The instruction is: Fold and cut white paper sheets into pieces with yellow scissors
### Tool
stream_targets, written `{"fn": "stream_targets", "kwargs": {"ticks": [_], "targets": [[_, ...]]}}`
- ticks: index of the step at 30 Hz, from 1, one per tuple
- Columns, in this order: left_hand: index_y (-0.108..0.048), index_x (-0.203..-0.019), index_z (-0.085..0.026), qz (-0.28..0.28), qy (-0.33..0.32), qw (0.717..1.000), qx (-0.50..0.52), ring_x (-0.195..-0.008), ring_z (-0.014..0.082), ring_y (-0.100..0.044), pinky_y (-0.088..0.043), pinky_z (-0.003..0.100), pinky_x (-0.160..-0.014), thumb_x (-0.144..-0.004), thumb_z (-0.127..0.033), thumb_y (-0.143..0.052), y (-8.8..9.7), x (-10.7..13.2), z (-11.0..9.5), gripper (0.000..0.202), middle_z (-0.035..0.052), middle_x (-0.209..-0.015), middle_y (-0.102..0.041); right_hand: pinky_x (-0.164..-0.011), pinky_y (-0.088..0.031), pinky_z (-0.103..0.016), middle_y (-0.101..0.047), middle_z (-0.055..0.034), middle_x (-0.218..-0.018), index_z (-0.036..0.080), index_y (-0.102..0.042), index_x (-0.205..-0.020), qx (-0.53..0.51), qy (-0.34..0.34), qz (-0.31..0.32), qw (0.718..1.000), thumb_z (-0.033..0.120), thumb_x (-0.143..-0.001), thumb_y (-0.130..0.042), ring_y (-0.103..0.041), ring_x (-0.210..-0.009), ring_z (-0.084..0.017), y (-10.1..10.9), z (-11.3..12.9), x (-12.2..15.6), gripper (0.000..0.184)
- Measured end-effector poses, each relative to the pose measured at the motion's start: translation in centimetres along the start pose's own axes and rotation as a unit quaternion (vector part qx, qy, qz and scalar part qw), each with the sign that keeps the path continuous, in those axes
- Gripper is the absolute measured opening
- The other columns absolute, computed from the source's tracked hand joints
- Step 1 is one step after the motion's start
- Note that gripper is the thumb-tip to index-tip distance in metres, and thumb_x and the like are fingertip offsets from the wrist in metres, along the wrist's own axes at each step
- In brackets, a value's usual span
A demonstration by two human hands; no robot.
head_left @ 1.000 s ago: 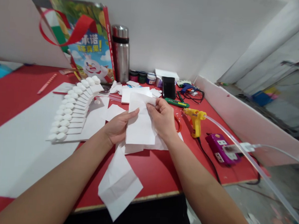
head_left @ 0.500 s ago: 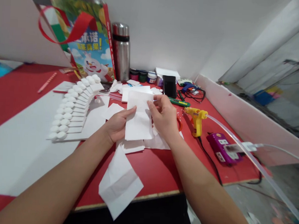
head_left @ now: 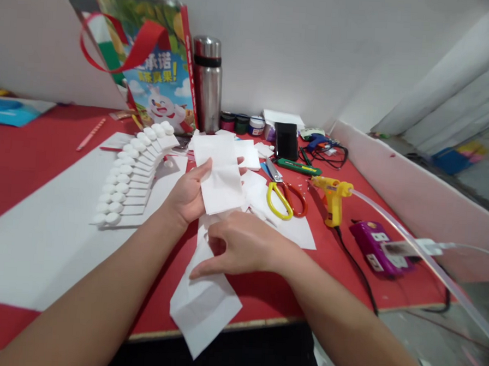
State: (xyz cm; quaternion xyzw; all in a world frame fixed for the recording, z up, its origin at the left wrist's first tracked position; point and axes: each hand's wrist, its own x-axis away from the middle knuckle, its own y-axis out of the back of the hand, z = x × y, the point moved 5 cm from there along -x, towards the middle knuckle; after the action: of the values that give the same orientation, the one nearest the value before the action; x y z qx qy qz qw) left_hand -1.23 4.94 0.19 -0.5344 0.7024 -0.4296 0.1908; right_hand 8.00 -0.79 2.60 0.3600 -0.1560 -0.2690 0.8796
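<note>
A folded white paper [head_left: 221, 177] is gripped in my left hand [head_left: 187, 195], the thumb on its front and fingertips showing behind its right edge. Below it, my right hand [head_left: 243, 244] is apart from that paper, thumb stretched out and a gap between thumb and curled fingers. It hovers over a creased white sheet [head_left: 207, 315] that overhangs the table's front edge; whether it touches the sheet I cannot tell. Scissors [head_left: 285, 196] with one yellow and one red handle lie right of the paper, among white paper pieces [head_left: 254, 191].
On the left, a curved white piece with round white pads [head_left: 126, 171] rests on white board [head_left: 40, 238]. A gift bag [head_left: 160, 75] and steel flask [head_left: 208, 88] stand behind. Rightward are a green cutter [head_left: 298, 167], phone [head_left: 286, 140], yellow glue gun [head_left: 331, 198] and purple power strip [head_left: 378, 247].
My right hand has let go of the folded paper and dropped down toward the creased sheet. The left hand keeps the paper, now more tilted. The scissors have come into fuller sight.
</note>
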Motion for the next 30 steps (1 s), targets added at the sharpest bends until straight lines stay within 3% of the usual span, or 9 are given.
{"fn": "stream_targets", "kwargs": {"ticks": [3, 6, 9, 11, 13, 16, 19, 25, 30], "targets": [[-0.042, -0.154, -0.002, -0.016, 0.011, 1.0, -0.016, -0.101, 0.0281, -0.075, -0.055, 0.042, -0.099, -0.105, -0.037, -0.036, 0.1, 0.0, 0.1, 0.06, 0.0212, -0.118, -0.075, -0.057, -0.033, -0.026, -0.05, 0.0052, -0.058, 0.018, -0.049, -0.057, -0.073, 0.071, 0.045, 0.994, 0.032, -0.083, -0.077, -0.042, -0.056, -0.008, 0.1, 0.7, 0.2, 0.04], [-0.052, -0.147, -0.005, 0.001, 0.033, 0.999, -0.008, -0.101, 0.0284, -0.075, -0.054, 0.044, -0.1, -0.105, -0.039, -0.038, 0.3, 0.1, 0.6, 0.056, 0.0188, -0.112, -0.077, -0.057, -0.042, -0.025, -0.052, 0.0047, -0.064, 0.019, -0.053, -0.066, -0.259, 0.094, 0.02, 0.961, 0.036, -0.084, -0.076, -0.05, -0.059, -0.009, 1.9, 0.4, 1.0, 0.034], [-0.065, -0.129, -0.006, 0.044, 0.1, 0.994, 0.006, -0.093, 0.0275, -0.076, -0.056, 0.042, -0.095, -0.103, -0.037, -0.042, 0.3, 0.2, 1.9, 0.047, 0.014, -0.095, -0.079, -0.048, -0.044, -0.025, -0.056, 0.0048, -0.063, 0.02, -0.058, -0.078, -0.383, 0.051, -0.173, 0.906, 0.041, -0.083, -0.078, -0.053, -0.051, -0.01, 4.3, -1.9, 1.1, 0.029], [-0.071, -0.113, -0.006, 0.067, 0.121, 0.99, 0.012, -0.078, 0.0243, -0.075, -0.059, 0.039, -0.086, -0.102, -0.027, -0.042, 0.4, 0.0, 2.6, 0.038, 0.011, -0.08, -0.077, -0.047, -0.046, -0.024, -0.058, 0.0053, -0.062, 0.021, -0.058, -0.079, -0.382, 0.02, -0.311, 0.87, 0.04, -0.081, -0.079, -0.054, -0.049, -0.01, 5.4, -4.1, 1.2, 0.028], [-0.072, -0.107, -0.007, 0.072, 0.117, 0.99, 0.016, -0.074, 0.0237, -0.075, -0.06, 0.038, -0.082, -0.098, -0.02, -0.042, 0.4, -0.3, 3.1, 0.034, 0.0106, -0.078, -0.077, -0.043, -0.045, -0.024, -0.058, 0.0061, -0.057, 0.021, -0.057, -0.077, -0.357, -0.017, -0.361, 0.861, 0.039, -0.079, -0.08, -0.053, -0.044, -0.01, 5.7, -6.0, 0.8, 0.029], [-0.07, -0.12, -0.007, 0.057, 0.118, 0.991, 0.019, -0.088, 0.0285, -0.077, -0.06, 0.043, -0.089, -0.094, -0.019, -0.044, 0.3, -0.7, 3.5, 0.038, 0.014, -0.09, -0.08, -0.039, -0.038, -0.024, -0.057, 0.0081, -0.053, 0.022, -0.063, -0.093, -0.357, -0.047, -0.371, 0.856, 0.037, -0.077, -0.08, -0.047, -0.04, -0.01, 5.8, -7.6, 0.6, 0.028], [-0.064, -0.132, -0.007, 0.037, 0.122, 0.991, 0.039, -0.102, 0.0313, -0.075, -0.055, 0.046, -0.099, -0.094, -0.018, -0.044, 0.2, -0.7, 3.7, 0.045, 0.0159, -0.104, -0.079, -0.042, -0.037, -0.024, -0.053, 0.008, -0.057, 0.025, -0.068, -0.115, -0.383, -0.028, -0.351, 0.854, 0.035, -0.076, -0.081, -0.043, -0.045, -0.009, 6.2, -7.1, 0.9, 0.042], [-0.066, -0.131, -0.009, 0.021, 0.121, 0.992, 0.037, -0.104, 0.0306, -0.075, -0.055, 0.045, -0.099, -0.094, -0.013, -0.043, 0.2, -0.4, 3.9, 0.044, 0.0156, -0.108, -0.079, -0.043, -0.039, -0.025, -0.052, 0.0062, -0.064, 0.035, -0.066, -0.129, -0.399, 0.036, -0.435, 0.806, 0.035, -0.083, -0.075, -0.044, -0.05, -0.011, 7.3, -6.0, 2.0, 0.048], [-0.064, -0.131, -0.004, 0.006, 0.135, 0.99, 0.036, -0.097, 0.0314, -0.077, -0.056, 0.047, -0.096, -0.098, -0.022, -0.04, 0.7, -0.6, 3.5, 0.045, 0.0183, -0.101, -0.079, -0.046, -0.037, -0.024, -0.055, 0.0059, -0.061, 0.022, -0.077, -0.107, -0.379, -0.021, -0.348, 0.857, 0.025, -0.078, -0.074, -0.044, -0.05, -0.009, 6.2, -7.5, 1.1, 0.029]]}}
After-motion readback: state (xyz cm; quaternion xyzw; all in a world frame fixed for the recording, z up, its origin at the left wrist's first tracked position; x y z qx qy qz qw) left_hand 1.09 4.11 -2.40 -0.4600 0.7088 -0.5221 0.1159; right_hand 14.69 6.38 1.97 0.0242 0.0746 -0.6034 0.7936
